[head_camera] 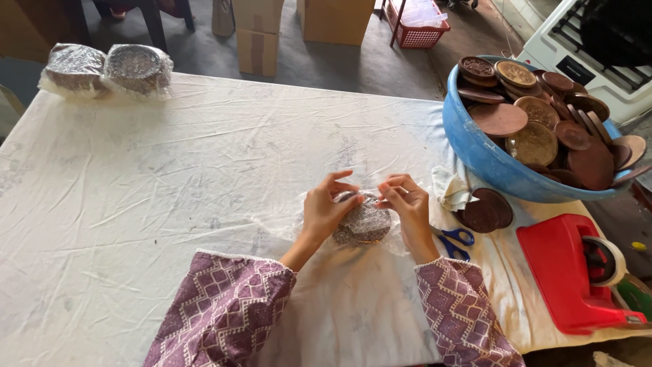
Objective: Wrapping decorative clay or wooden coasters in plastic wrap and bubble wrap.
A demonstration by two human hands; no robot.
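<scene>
Right at the near middle of the tabletop (170, 177), which is covered with a creased white cloth, both hands work on one round brown disc (363, 223) wrapped in clear plastic film. The left hand (324, 207) has its fingers curled against the disc's left edge, pinching the film there, and the right hand (407, 204) is closed on the film at the disc's right edge, thumb and fingertips pressed together. The disc lies flat between the two hands, on loose film spread over the cloth. Just right of the right hand lie blue-handled scissors (456, 241), and beyond them a crumpled white rag (449, 189) and two bare brown discs (485, 211) lying overlapped on the cloth. A big blue basin (485, 160) at the far right is heaped with more brown discs. A red tape dispenser (570, 272) sits at the near right edge. Two already wrapped stacks (109, 68) rest at the far left corner, well apart from the hands.
</scene>
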